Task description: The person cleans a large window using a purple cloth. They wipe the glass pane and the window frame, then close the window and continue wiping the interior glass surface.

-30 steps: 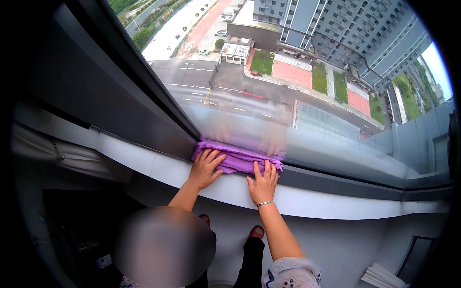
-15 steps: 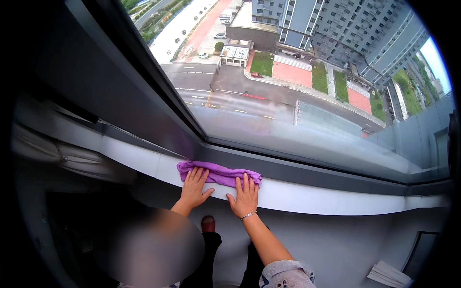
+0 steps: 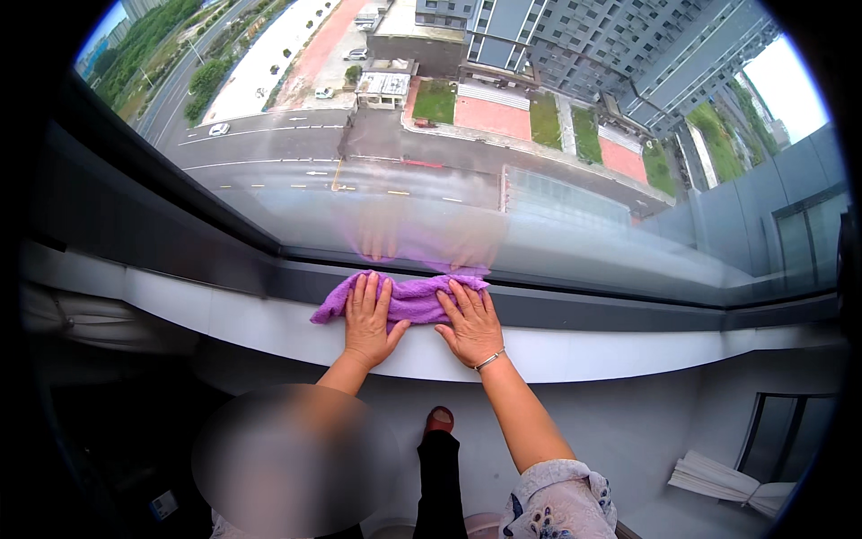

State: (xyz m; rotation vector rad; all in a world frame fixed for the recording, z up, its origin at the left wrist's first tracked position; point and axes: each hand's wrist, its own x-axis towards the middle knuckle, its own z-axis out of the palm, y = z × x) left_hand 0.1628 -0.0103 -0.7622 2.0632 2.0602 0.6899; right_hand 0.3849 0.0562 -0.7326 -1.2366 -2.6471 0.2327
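Observation:
A crumpled purple cloth lies across the white windowsill and the lower part of the dark window frame. My left hand presses flat on the cloth's left part, fingers stretched toward the glass and thumb pointing right. On the cloth's right end rests my right hand, its fingers spread and a thin bracelet at the wrist. Neither hand is wrapped round the cloth. Faint reflections of hands and cloth show in the window glass.
Beyond the glass, far below, are a road and tall buildings. Gathered pale fabric sits below the sill at left. At lower right is a white fanned-out thing. My foot in a red shoe stands below the sill.
Both hands have slid the cloth rightward along the sill and farther up onto the dark frame. The view has turned, showing more of the outdoors at left.

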